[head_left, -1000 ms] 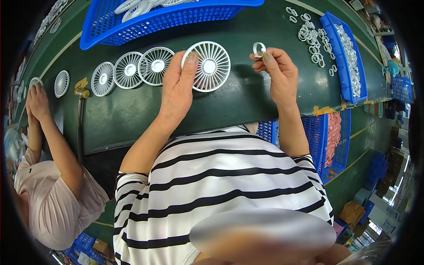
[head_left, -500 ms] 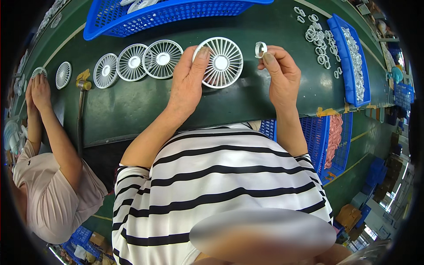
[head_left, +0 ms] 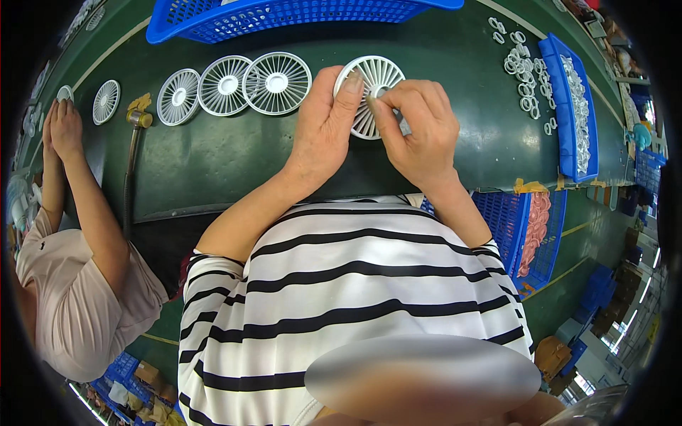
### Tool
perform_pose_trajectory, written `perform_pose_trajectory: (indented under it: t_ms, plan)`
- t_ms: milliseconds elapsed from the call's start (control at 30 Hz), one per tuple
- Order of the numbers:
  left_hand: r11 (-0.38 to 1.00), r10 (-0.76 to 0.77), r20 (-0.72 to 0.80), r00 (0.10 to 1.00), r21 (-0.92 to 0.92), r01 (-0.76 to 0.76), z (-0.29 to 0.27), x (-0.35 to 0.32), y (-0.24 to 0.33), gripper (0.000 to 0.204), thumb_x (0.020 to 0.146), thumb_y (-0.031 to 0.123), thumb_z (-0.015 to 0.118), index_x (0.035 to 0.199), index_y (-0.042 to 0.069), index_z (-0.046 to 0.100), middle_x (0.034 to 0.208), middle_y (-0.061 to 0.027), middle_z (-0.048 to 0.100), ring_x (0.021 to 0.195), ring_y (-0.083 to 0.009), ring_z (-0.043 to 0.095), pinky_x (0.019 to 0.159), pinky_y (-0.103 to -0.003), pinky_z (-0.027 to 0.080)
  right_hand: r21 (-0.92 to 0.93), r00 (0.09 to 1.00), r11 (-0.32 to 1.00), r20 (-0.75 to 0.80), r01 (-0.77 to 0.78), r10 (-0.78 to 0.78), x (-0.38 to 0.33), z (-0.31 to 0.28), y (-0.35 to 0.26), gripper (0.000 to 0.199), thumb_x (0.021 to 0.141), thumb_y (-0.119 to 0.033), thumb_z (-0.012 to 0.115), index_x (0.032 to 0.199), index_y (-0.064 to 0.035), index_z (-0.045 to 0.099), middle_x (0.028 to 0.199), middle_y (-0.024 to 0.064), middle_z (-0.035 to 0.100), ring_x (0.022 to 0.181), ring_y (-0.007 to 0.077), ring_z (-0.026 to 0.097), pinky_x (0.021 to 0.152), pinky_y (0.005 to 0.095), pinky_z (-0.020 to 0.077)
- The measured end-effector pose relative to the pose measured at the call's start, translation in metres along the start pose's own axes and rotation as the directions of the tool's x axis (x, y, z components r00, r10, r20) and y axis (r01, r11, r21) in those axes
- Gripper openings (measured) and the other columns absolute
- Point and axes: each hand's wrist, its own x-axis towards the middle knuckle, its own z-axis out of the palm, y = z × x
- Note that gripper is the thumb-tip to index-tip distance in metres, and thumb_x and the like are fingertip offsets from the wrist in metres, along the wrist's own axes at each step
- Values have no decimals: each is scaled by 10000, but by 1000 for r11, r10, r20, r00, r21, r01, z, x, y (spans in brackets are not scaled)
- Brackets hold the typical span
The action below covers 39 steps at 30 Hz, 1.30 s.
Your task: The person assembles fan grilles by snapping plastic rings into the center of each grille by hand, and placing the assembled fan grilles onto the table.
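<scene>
My left hand (head_left: 323, 124) grips the left rim of a round white slotted grille (head_left: 370, 69), held tilted above the green table. Bent over the grille's hub is my right hand (head_left: 420, 126), its thumb and forefinger pinching a small white ring (head_left: 379, 91) against the middle. Those fingers cover part of the ring and the grille's right side. To the left lie three similar grilles: one nearest my left hand (head_left: 277, 83), overlapping a second grille (head_left: 227, 85), and a third grille (head_left: 179, 96) beside it.
A blue basket (head_left: 298, 26) stands at the back. Loose clear rings (head_left: 526, 78) lie at the right, beside a blue tray (head_left: 566, 135) full of them. Left, a flexible metal hose (head_left: 131, 163) crosses the table; past it a co-worker's hands (head_left: 65, 131) hold another grille.
My right hand has moved left, carrying the ring from beside the grille onto its middle. The grille has tilted in my left hand. The view has shifted slightly.
</scene>
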Motion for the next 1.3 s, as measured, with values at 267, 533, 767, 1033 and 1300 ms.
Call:
perform_pose_trajectory:
  t_ms: [267, 533, 767, 1033, 1300]
  plan:
    - [964, 178, -83, 981, 215, -157, 1, -6, -10, 343, 986, 314, 458, 1098, -6, 514, 843, -111, 598, 742, -143, 562, 662, -283, 472, -72, 995, 997, 90, -25, 31, -3, 9, -6, 119, 742, -42, 669, 773, -60, 556, 769, 72, 528, 653, 257, 500, 523, 344, 421]
    - [988, 109, -83, 991, 117, -99, -1, -5, -10, 329, 989, 296, 455, 1102, -9, 505, 853, -98, 608, 756, -141, 570, 677, -282, 477, -54, 993, 994, 65, -98, 102, -4, 11, -15, 93, 757, -8, 665, 801, -35, 587, 774, 88, 561, 670, 264, 514, 581, 353, 413]
    - [981, 139, -72, 988, 149, -127, 1, -7, -10, 335, 999, 280, 430, 1154, -15, 464, 875, -83, 594, 799, -122, 563, 729, -269, 479, 52, 983, 981, 7, -184, 184, -8, 12, -11, 125, 742, -77, 701, 821, -55, 607, 796, 73, 565, 700, 252, 525, 584, 362, 425]
    - [904, -173, 257, 951, -341, 257, -11, -5, 3, 361, 974, 260, 475, 1219, -5, 471, 1064, -71, 578, 961, -120, 569, 824, -262, 474, -136, 995, 991, 97, 9, 5, 2, -21, 2, 233, 681, -274, 759, 829, -107, 691, 696, -26, 571, 683, 182, 518, 668, 328, 364]
    - [905, -280, 386, 879, -200, 376, -4, -8, 3, 355, 901, 231, 621, 1130, -17, 510, 988, -67, 605, 886, -94, 568, 783, -242, 479, 123, 956, 972, 194, 199, -220, -6, -36, 19, 349, 607, -307, 791, 848, -67, 712, 705, -5, 588, 680, 178, 525, 664, 315, 379]
